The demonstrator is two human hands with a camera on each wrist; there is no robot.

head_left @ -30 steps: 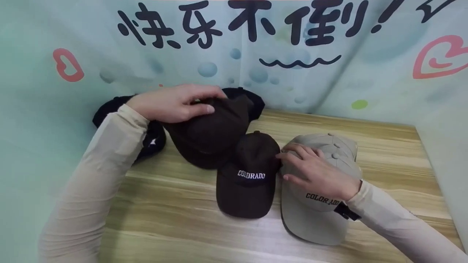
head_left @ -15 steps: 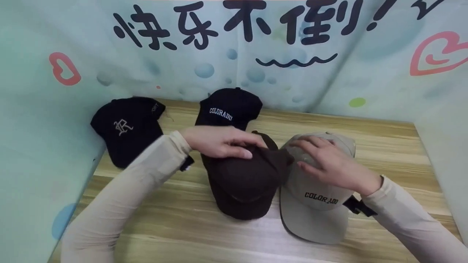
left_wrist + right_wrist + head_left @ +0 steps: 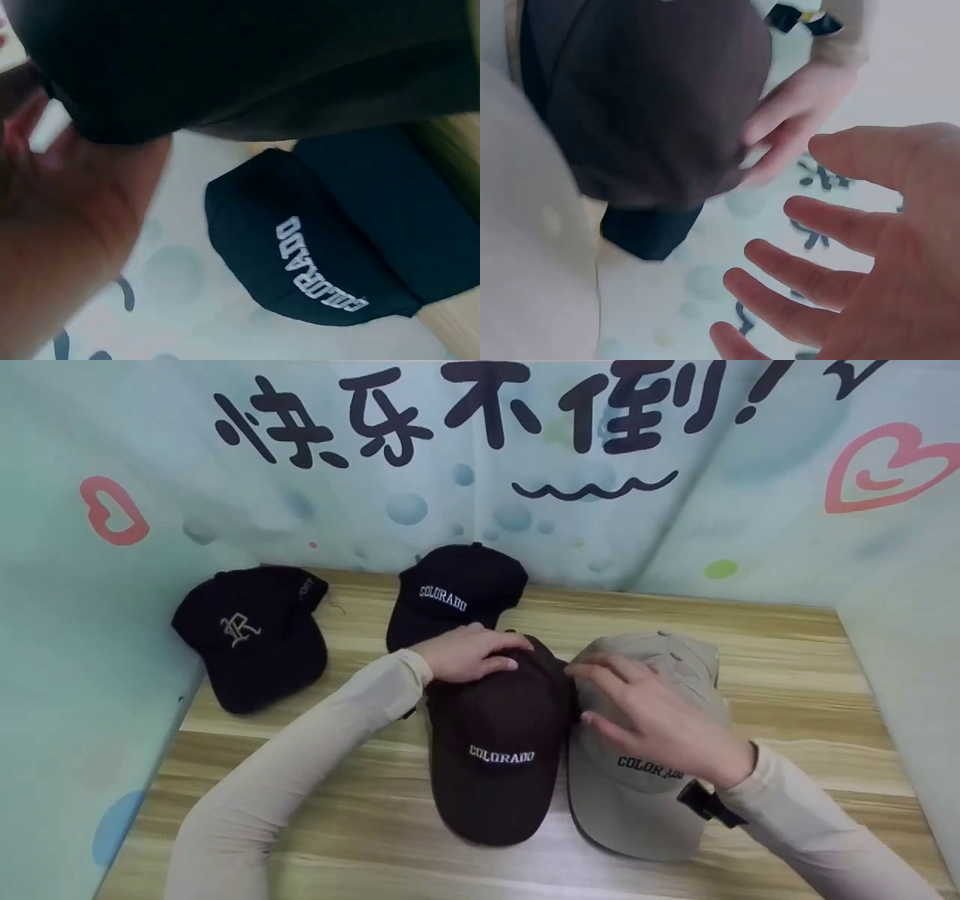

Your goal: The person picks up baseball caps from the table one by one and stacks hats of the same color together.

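Observation:
My left hand [image 3: 472,654] grips the back of a dark brown baseball cap [image 3: 502,720], its fingers over the top edge and its white COLORADO lettering facing me. In the right wrist view the left thumb and fingers [image 3: 795,112] pinch the cap's edge. A second brown cap lies under it, nearly all hidden. My right hand [image 3: 660,720] is spread with fingers apart, over the grey caps [image 3: 637,825] stacked just to the right. The right wrist view shows the right palm [image 3: 922,247] holding nothing.
A black COLORADO cap [image 3: 465,577] stands behind the brown one, against the printed backdrop [image 3: 480,510]. Another black cap [image 3: 255,637] with an R emblem sits at the far left. All rest on a wood-grain table [image 3: 360,825], with cloth walls on both sides.
My left hand has carried the brown cap right and toward me, from beside the black caps onto the other brown cap. The right hand stays over the grey stack, shifting slightly.

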